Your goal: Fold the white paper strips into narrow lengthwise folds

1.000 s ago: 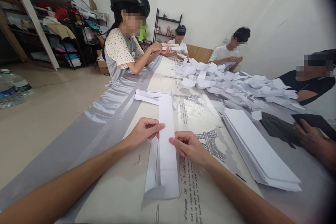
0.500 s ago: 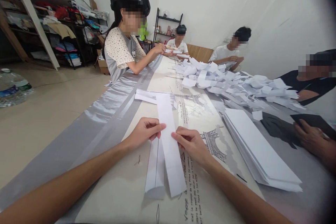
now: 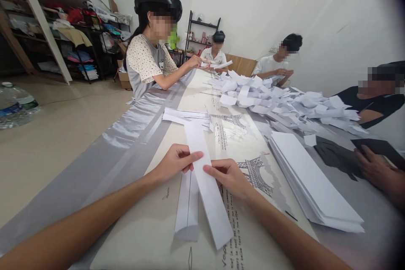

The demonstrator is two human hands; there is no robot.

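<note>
A long white paper strip (image 3: 209,190) is held slantwise over the table, its lower end tilted to the right. My left hand (image 3: 179,160) pinches its left edge, thumb on top. From the right side, my right hand (image 3: 229,175) grips the same strip with its thumb on the face; the fingers behind are partly hidden. Beneath lies another white strip with a dark lengthwise line (image 3: 187,209), curled at its near end. Farther off, several lined paper strips (image 3: 180,116) lie crosswise, partly behind the held strip's top.
On the right stands a stack of long white sheets (image 3: 313,181). Behind it spreads a large heap of folded white paper pieces (image 3: 281,101). A co-worker's hand (image 3: 376,164) holds something dark at the right edge. Other people sit around the cloth-covered table (image 3: 139,228).
The held strip has slid toward me and tilted further, its lower end swinging right. Both hands have shifted slightly on it. The strip beneath stays put.
</note>
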